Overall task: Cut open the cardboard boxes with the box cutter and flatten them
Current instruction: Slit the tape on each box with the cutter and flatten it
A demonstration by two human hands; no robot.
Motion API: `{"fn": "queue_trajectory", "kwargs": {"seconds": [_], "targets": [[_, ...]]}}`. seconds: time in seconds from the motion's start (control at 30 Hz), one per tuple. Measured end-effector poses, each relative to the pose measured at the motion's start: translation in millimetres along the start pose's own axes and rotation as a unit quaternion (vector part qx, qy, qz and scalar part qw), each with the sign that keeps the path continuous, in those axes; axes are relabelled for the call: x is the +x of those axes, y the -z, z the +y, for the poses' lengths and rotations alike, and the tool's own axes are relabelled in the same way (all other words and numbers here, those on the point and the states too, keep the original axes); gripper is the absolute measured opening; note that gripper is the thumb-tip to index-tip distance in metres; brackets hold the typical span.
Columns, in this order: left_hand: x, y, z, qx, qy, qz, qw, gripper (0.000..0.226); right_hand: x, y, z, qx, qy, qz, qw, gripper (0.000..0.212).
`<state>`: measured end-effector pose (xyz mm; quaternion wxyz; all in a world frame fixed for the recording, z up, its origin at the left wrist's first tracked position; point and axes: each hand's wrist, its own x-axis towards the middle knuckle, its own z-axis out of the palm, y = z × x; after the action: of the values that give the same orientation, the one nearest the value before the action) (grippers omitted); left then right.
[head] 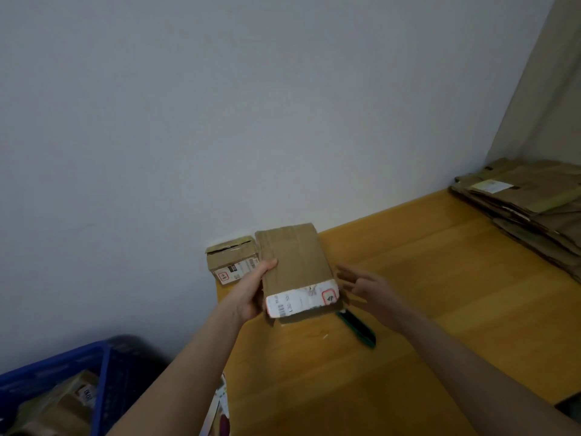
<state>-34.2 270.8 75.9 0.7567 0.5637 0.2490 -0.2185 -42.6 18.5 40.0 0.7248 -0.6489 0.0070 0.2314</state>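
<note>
Plain pale grey wall [220, 105], yellow wooden table [440, 262] against it, blue plastic crate [63, 361] lower left

The left hand [251, 291] shows only its thumb on the face of the flattened brown cardboard box [295, 265]; its fingers are hidden behind the board. The print on that box's white label is too small and blurred to read. The green-and-black box cutter [358, 330] has its far end hidden beneath the box. A small brown cardboard box [229, 262] by the wall loses its right side behind the held board. The stack of flattened brown cardboard [528, 209] runs off the right edge. The blue plastic crate [63, 363] is cut by the left and bottom edges, its contents blurred. A dark object [570, 404] at the right edge cannot be made out.
</note>
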Motion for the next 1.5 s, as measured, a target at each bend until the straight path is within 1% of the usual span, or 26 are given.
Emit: {"fn": "queue_trajectory", "kwargs": {"seconds": [0.03,0.07,0.1,0.13,0.17,0.23,0.3,0.33,0.37,0.43,0.5,0.53,0.6,0.7,0.83,0.9,0.97,1.07,1.17,1.27,1.33,1.37,1.4,1.43,1.47,1.5], "targets": [[-1,0,-3,0.008,0.001,-0.006,1.0,0.045,2,0,0,0.008,-0.025,0.018,1.0,0.062],[-2,-1,-6,0.016,0.004,-0.008,1.0,0.04,4,-1,0,0.013,-0.056,0.035,0.998,0.072],[-2,-2,-9,0.021,0.008,-0.011,1.0,0.036,6,-4,-1,0.015,-0.091,0.043,0.995,0.081],[-2,-3,-12,0.023,0.017,-0.018,0.999,0.035,7,-8,-1,0.021,-0.122,0.038,0.992,0.084],[-1,-2,-16,0.021,0.026,-0.024,0.999,0.037,8,-12,0,0.029,-0.144,0.031,0.989,0.083],[1,2,-24,0.036,0.033,-0.029,0.998,0.047,10,-16,6,0.007,-0.154,0.039,0.987,0.078],[5,9,-32,0.059,0.018,-0.023,0.998,0.053,12,-18,18,-0.029,-0.144,0.078,0.986,0.07],[6,10,-35,0.065,0.004,-0.015,0.998,0.052,14,-20,23,-0.039,-0.14,0.103,0.984,0.065],[8,11,-39,0.07,-0.008,-0.003,0.997,0.047,15,-22,29,-0.042,-0.135,0.126,0.982,0.061],[12,13,-47,0.08,-0.023,0.034,0.996,0.031,17,-27,39,-0.043,-0.125,0.151,0.98,0.049],[16,17,-55,0.087,-0.023,0.059,0.994,0.016,21,-30,51,-0.068,-0.118,0.146,0.98,0.037],[18,19,-60,0.085,-0.018,0.066,0.994,0.013,22,-30,57,-0.084,-0.12,0.144,0.979,0.035],[21,23,-70,0.08,-0.01,0.081,0.994,0.016,26,-30,71,-0.127,-0.133,0.146,0.972,0.033],[33,30,-94,0.111,-0.036,0.132,0.984,0.031,30,-34,94,-0.246,-0.167,0.147,0.943,0.042],[53,38,-129,0.208,-0.033,0.235,0.949,0.045,34,-48,114,-0.433,-0.187,0.145,0.87,0.047],[62,43,-138,0.222,-0.024,0.27,0.937,0.049,39,-52,120,-0.513,-0.161,0.146,0.831,0.056],[73,48,-144,0.246,-0.007,0.295,0.923,0.051,43,-54,126,-0.574,-0.115,0.12,0.802,0.062],[90,40,-150,0.251,0.012,0.299,0.921,0.054,46,-53,135,-0.607,-0.056,0.058,0.79,0.067],[108,16,-150,0.284,0.013,0.263,0.922,0.057,48,-47,143,-0.636,-0.038,0.002,0.771,0.071],[115,9,-145,0.336,-0.007,0.256,0.906,0.065,55,-37,147,-0.648,-0.021,-0.017,0.762,0.072],[112,19,-146,0.367,-0.024,0.267,0.891,0.077,61,-34,147,-0.653,-0.018,-0.022,0.756,0.074],[110,25,-147,0.392,-0.038,0.274,0.877,0.083,66,-35,147,-0.658,-0.016,-0.026,0.752,0.074],[107,30,-149,0.432,-0.058,0.28,0.856,0.088,70,-36,147,-0.665,-0.012,-0.031,0.746,0.073],[105,32,-151,0.487,-0.09,0.283,0.821,0.09,75,-38,147,-0.672,-0.005,-0.036,0.739,0.07],[105,31,-154,0.552,-0.129,0.275,0.777,0.087,79,-39,147,-0.681,0.001,-0.042,0.731,0.067],[106,29,-158,0.613,-0.167,0.246,0.732,0.081,83,-41,146,-0.688,0.004,-0.046,0.724,0.064]]}}
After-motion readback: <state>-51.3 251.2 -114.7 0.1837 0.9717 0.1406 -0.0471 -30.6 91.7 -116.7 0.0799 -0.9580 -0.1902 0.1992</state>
